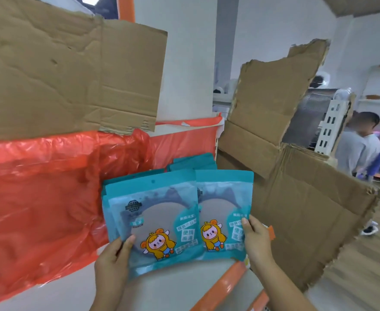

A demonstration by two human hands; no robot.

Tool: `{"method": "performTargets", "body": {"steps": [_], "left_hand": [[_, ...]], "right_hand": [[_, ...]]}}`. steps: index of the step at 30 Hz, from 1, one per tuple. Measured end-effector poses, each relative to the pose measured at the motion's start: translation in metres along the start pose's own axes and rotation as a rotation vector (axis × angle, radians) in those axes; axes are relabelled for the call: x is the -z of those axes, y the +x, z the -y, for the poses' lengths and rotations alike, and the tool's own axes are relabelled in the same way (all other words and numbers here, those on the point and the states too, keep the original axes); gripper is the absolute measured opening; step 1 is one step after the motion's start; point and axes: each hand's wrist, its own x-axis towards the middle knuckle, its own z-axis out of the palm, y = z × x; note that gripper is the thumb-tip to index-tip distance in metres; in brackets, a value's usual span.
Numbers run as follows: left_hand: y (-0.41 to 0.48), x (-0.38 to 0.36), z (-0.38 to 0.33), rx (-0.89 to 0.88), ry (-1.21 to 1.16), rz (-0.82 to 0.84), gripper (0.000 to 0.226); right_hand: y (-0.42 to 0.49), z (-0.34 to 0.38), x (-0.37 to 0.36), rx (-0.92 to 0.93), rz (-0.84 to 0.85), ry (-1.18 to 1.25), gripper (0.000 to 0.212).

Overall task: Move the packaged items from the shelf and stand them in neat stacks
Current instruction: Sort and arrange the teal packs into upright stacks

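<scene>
The packets are glossy teal plastic with a frosted, half-clear window. Left of the packets, a thin red plastic sheet lies wrinkled and shiny. Above the packets, the cardboard is brown, matt and creased. Right of them, the torn cardboard has rough, ragged edges. Under the packets the shelf is smooth and pale, and its orange edge strip is glossy. The floor looks like wood.

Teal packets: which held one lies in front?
The packet in the left hand; its right edge covers the other packet, held by the right hand.
</scene>
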Motion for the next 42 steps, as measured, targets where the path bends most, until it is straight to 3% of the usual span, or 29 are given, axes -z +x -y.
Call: {"method": "performTargets", "body": {"steps": [10, 16, 19, 27, 31, 36, 39, 42], "left_hand": [[0.012, -0.02, 0.032, 0.111, 0.1, -0.133, 0.016], [0.004, -0.039, 0.035, 0.161, 0.135, -0.237, 0.035], [0.002, -0.049, 0.035, 0.162, 0.167, -0.281, 0.029], [-0.003, -0.06, 0.043, 0.224, 0.219, -0.401, 0.008], [-0.006, -0.056, 0.049, 0.244, 0.31, -0.459, 0.011], [-0.007, -0.051, 0.052, 0.283, 0.24, -0.499, 0.018], [-0.007, -0.047, 0.057, 0.261, 0.225, -0.497, 0.014], [-0.008, -0.044, 0.058, 0.232, 0.233, -0.486, 0.007]], "right_hand": [[0.097, -0.023, -0.019, -0.039, 0.142, -0.04, 0.021], [0.142, -0.042, -0.035, -0.095, 0.216, -0.099, 0.024], [0.154, -0.046, -0.042, -0.088, 0.247, -0.134, 0.029], [0.16, -0.053, -0.05, -0.032, 0.194, -0.226, 0.034], [0.157, -0.053, -0.049, 0.003, 0.095, -0.243, 0.024], [0.129, -0.054, -0.061, 0.048, 0.026, -0.188, 0.026], [0.1, -0.05, -0.074, 0.158, 0.141, -0.166, 0.026], [0.071, -0.045, -0.092, 0.205, 0.493, -0.201, 0.024]]}}
